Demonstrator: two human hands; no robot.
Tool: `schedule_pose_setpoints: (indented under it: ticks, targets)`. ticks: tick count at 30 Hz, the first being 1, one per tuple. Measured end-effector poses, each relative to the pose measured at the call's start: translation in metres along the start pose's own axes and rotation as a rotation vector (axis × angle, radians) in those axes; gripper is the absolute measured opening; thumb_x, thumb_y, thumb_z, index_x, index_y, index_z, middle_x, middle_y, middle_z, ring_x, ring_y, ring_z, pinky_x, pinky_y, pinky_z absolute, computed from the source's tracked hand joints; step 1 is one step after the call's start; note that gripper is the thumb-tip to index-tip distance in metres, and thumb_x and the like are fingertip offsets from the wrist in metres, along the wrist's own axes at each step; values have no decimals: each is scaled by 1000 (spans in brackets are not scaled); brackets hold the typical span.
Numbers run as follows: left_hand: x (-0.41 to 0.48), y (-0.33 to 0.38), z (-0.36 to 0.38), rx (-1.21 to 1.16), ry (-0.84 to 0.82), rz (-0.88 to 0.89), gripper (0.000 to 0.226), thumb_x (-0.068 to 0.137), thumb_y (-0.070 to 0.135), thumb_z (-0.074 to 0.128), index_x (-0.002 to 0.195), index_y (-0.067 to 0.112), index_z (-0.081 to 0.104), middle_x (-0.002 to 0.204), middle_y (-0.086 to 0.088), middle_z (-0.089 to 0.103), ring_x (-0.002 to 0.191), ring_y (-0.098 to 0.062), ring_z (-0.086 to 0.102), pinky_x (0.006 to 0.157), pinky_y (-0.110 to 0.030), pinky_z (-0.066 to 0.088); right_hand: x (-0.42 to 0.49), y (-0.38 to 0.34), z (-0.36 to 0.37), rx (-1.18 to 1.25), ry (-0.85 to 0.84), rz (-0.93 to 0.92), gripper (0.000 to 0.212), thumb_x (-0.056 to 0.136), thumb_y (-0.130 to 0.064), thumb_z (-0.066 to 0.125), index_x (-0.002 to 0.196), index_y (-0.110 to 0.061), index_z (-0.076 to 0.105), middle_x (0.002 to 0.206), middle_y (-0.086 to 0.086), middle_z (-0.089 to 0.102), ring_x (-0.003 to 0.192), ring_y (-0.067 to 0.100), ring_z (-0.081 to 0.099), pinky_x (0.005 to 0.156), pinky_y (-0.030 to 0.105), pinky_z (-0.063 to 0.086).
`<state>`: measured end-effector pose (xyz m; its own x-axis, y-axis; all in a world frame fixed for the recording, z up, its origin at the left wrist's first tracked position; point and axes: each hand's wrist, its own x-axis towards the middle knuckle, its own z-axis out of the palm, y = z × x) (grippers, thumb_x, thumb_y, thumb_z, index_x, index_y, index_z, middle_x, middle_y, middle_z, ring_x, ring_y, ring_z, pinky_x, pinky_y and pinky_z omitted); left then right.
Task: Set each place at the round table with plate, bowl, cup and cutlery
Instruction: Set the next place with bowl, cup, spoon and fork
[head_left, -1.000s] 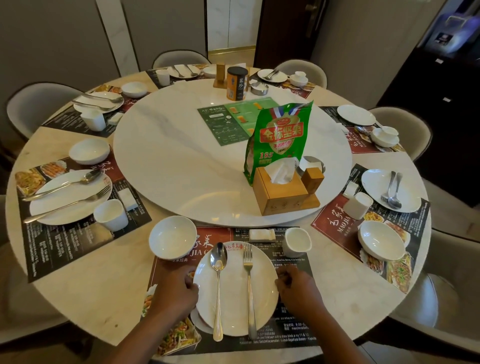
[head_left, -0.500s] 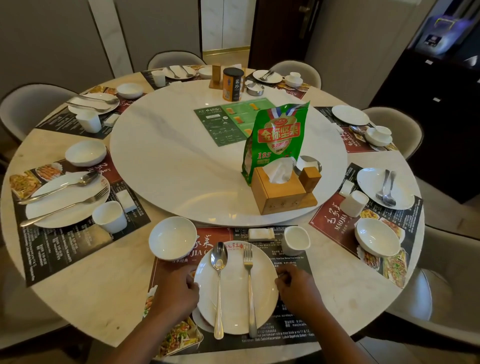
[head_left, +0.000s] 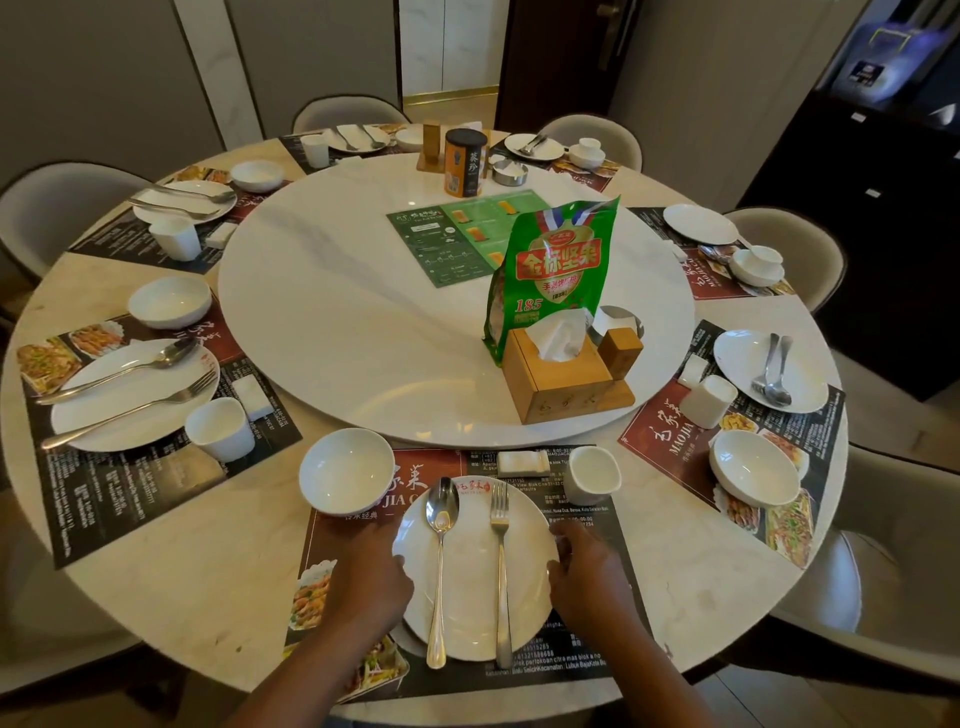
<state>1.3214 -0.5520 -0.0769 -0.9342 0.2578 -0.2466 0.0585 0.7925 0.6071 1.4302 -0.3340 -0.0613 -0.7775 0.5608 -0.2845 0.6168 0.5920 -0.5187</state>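
A white plate (head_left: 471, 603) lies on the dark placemat (head_left: 582, 525) at the near edge of the round table. A spoon (head_left: 440, 551) and a fork (head_left: 501, 566) lie side by side on the plate. My left hand (head_left: 371, 577) grips the plate's left rim and my right hand (head_left: 584, 574) grips its right rim. Just beyond, a white bowl (head_left: 347, 472) stands to the left and a white cup (head_left: 592, 475) to the right, with a small white rest (head_left: 523, 461) between them.
A large white turntable (head_left: 332, 312) fills the table's middle and carries a wooden tissue box (head_left: 558, 382), a green snack bag (head_left: 553, 270), a dark tin (head_left: 465, 162) and a green menu card (head_left: 457, 236). Other set places and grey chairs ring the table.
Both hands stay on the plate's rim; the plate has shifted only slightly on the mat. The view has moved a little.
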Motion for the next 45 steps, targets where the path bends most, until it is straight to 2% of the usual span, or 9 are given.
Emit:
schedule_pose_setpoints:
  ticks: [4, 6, 8, 11, 14, 16, 19, 27, 45]
  targets:
    - [1, -1, -1, -18, -14, 7, 58, 87, 7, 66, 138, 27, 47, 134, 4, 56, 121, -18, 54, 94, -27, 47, -2, 2, 1, -15, 10, 1, 49, 91, -22, 68, 137, -28, 50, 124, -7, 60, 108, 9, 59, 94, 29, 54]
    - [-1, -1, -2, -27, 0, 33, 61, 88, 12, 66, 143, 29, 42, 141, 4, 50, 129, -18, 47, 100, -32, 46, -4, -1, 1, -86, 51, -51, 48, 91, -30, 67, 136, -28, 50, 126, -8, 57, 110, 9, 58, 94, 27, 53]
    - [-7, 1, -2, 19, 47, 91, 63, 88, 20, 67, 145, 29, 39, 146, 4, 41, 134, -18, 42, 100, -31, 45, -7, -8, 0, -121, 77, -120, 42, 92, -38, 65, 132, -31, 52, 119, -11, 58, 104, 5, 57, 90, 24, 53]
    - [-16, 6, 2, 148, 62, 182, 58, 89, 34, 65, 142, 34, 43, 144, 4, 37, 129, -16, 42, 94, -25, 47, -12, -22, 5, -124, 17, -237, 38, 94, -44, 61, 130, -34, 53, 105, -14, 62, 89, 2, 58, 81, 20, 53]
    - [-22, 9, 8, 218, 20, 211, 50, 89, 41, 64, 136, 42, 50, 152, 3, 30, 137, -19, 32, 104, -33, 45, -17, -32, 13, -135, -63, -294, 45, 92, -49, 61, 134, -36, 51, 111, -11, 65, 94, 4, 59, 87, 21, 51]
    - [-25, 11, 10, 238, -6, 193, 44, 89, 42, 63, 133, 44, 54, 157, 4, 25, 143, -20, 26, 109, -36, 39, -19, -34, 17, -135, -98, -288, 49, 91, -48, 64, 136, -36, 52, 117, -9, 65, 101, 7, 60, 92, 26, 52]
    - [-27, 11, 10, 221, -13, 190, 40, 89, 41, 64, 128, 44, 59, 158, 6, 25, 143, -19, 26, 109, -35, 39, -18, -35, 18, -159, -124, -275, 49, 91, -44, 66, 137, -34, 52, 121, -9, 65, 105, 8, 60, 96, 28, 49]
    - [-26, 8, 11, 202, -12, 177, 40, 90, 41, 64, 129, 43, 58, 158, 8, 24, 144, -19, 26, 110, -36, 37, -12, -33, 11, -149, -177, -247, 49, 92, -38, 67, 138, -35, 52, 120, -9, 64, 104, 8, 60, 96, 28, 52]
    - [-24, -1, 16, 183, -26, 148, 40, 90, 42, 63, 130, 44, 57, 157, 11, 25, 144, -17, 26, 113, -36, 33, -12, -28, 11, -149, -198, -257, 50, 90, -41, 68, 138, -36, 51, 121, -10, 63, 104, 7, 60, 98, 32, 53]
